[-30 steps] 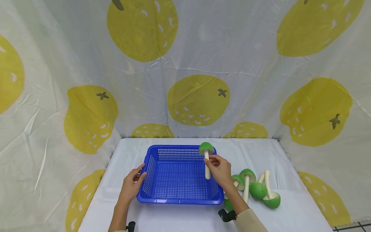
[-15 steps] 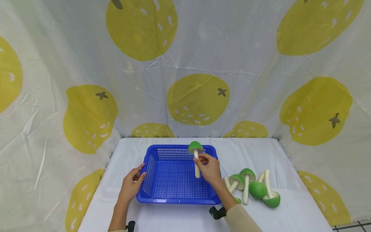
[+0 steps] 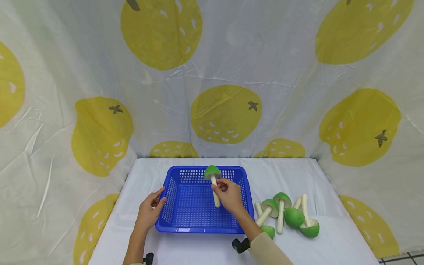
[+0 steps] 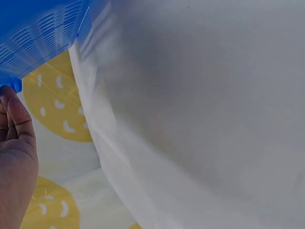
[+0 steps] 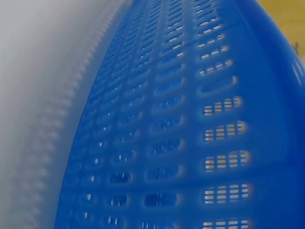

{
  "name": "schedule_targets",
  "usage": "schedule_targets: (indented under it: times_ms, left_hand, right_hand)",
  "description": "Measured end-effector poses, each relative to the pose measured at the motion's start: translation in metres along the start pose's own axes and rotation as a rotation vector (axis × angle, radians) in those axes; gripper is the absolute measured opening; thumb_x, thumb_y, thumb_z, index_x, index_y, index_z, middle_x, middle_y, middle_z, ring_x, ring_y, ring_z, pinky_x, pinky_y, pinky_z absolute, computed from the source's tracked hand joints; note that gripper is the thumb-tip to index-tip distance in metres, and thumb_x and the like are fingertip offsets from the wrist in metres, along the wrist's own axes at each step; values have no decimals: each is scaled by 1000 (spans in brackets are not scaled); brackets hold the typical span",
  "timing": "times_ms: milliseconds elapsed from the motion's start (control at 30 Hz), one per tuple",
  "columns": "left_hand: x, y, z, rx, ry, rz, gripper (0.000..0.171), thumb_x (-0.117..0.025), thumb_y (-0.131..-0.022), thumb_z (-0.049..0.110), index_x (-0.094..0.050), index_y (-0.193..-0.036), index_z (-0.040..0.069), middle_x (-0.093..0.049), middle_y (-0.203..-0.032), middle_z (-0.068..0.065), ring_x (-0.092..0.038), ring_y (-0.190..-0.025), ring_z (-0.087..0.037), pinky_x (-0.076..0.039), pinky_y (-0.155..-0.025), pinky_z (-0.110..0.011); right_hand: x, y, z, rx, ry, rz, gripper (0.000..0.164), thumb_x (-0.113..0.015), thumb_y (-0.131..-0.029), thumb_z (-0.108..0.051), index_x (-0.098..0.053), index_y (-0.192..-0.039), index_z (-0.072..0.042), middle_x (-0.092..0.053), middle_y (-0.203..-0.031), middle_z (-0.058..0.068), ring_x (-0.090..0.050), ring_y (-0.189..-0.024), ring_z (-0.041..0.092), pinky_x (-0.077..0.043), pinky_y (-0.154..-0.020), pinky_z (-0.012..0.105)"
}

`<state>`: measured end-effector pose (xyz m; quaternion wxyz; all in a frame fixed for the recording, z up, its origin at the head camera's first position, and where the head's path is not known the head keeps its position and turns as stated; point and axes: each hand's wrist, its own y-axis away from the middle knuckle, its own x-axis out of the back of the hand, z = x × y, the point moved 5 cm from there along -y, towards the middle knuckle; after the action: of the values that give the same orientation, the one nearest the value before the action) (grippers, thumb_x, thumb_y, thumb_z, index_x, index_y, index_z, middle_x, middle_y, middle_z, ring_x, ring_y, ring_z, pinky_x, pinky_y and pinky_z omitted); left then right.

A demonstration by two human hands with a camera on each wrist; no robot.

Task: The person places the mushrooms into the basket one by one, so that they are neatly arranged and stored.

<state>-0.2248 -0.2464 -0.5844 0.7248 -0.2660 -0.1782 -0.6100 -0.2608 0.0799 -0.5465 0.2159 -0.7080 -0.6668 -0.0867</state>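
Observation:
A toy mushroom [image 3: 212, 172] with a green cap and white stem is upright over the blue plastic basket [image 3: 202, 230]. My right hand [image 3: 229, 195] pinches its stem between thumb and fingers, cap upward. At the basket's left side, my left hand [image 3: 147, 211] holds the rim with thumb and fingers. The left wrist view shows that hand [image 4: 18, 143] with its fingertips at the rim of the basket [image 4: 40, 36]. Only the perforated outer wall of the basket [image 5: 152, 119] fills the right wrist view; the right hand and the mushroom are hidden there.
Several more green-capped mushrooms [image 3: 294, 217] lie in a loose group on the white tablecloth [image 3: 334, 235], right of the basket and close to the right forearm. A white curtain [image 3: 288, 110] with yellow fruit prints encloses the table at the back and sides.
My right hand has carried the mushroom leftward from the basket's right rim to over its middle, lowering it slightly at the end. The left hand and the basket have hardly moved.

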Motion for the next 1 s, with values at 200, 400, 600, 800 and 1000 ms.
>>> schedule_targets:
  times_ms: [200,400,600,800,1000]
  left_hand:
    - [0,1,-1,10,3,4,44,-69,-100,24,-63,-144,17,-65,-98,-5,-55,-81,-11,-48,-70,-21]
    - [1,2,-1,16,19,11,44,-70,-100,21,-63,-143,17,-64,-98,-4,-55,-80,-11,-48,-70,-20]
    - [1,2,-1,19,26,14,44,-70,-99,20,-64,-143,18,-65,-98,-4,-56,-81,-12,-49,-70,-20]
    - [2,2,-2,25,25,4,44,-70,-100,21,-63,-143,18,-65,-98,-4,-55,-81,-11,-48,-70,-20]
    - [0,0,-1,15,36,5,43,-70,-100,20,-64,-143,16,-64,-97,-4,-55,-80,-11,-48,-70,-21]
  right_hand:
    - [-11,2,-3,-17,-6,-24,28,-79,-92,-25,-76,-114,-8,-73,-91,1,-67,-83,13,-56,-71,24]
    - [-22,1,-3,-21,3,-45,29,-79,-92,-27,-76,-114,-9,-74,-92,2,-67,-82,13,-56,-68,24]
    - [-31,2,-6,-26,3,-58,28,-79,-92,-28,-76,-114,-10,-73,-93,1,-67,-84,14,-56,-70,25]
    - [-39,1,-10,-34,-3,-70,29,-78,-93,-30,-76,-114,-10,-73,-94,1,-66,-83,12,-56,-70,24]
    - [-46,-2,-12,-35,-5,-79,30,-78,-93,-29,-76,-115,-9,-73,-95,2,-67,-84,13,-57,-71,25]
